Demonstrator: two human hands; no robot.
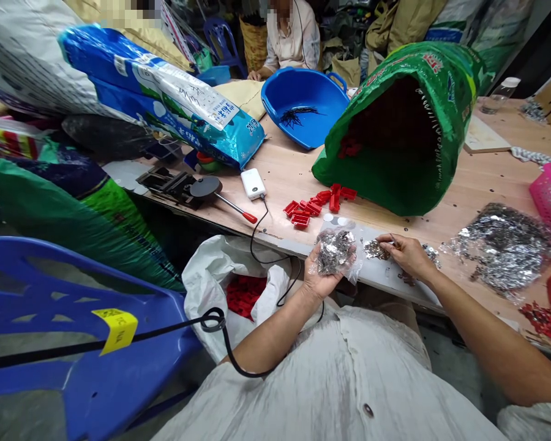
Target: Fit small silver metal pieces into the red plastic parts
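A blue plastic chair (73, 318) stands on grey floor (22, 419) beside a long wooden table (294, 171).

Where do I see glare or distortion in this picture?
Head view: even, soft light, no hard shadows; glints on the clear plastic bag of silver metal parts in the left hand; wide lens curves the wooden table; blue plastic chair looks stretched.

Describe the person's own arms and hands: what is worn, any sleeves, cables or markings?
The left hand and the right hand are bare: no gloves, rings or watch. Both forearms are uncovered; a pale grey fabric sleeve shows only at the right arm's upper end. It matches the pale grey buttoned cloth shirt. A thin black cable loops beside the left forearm.
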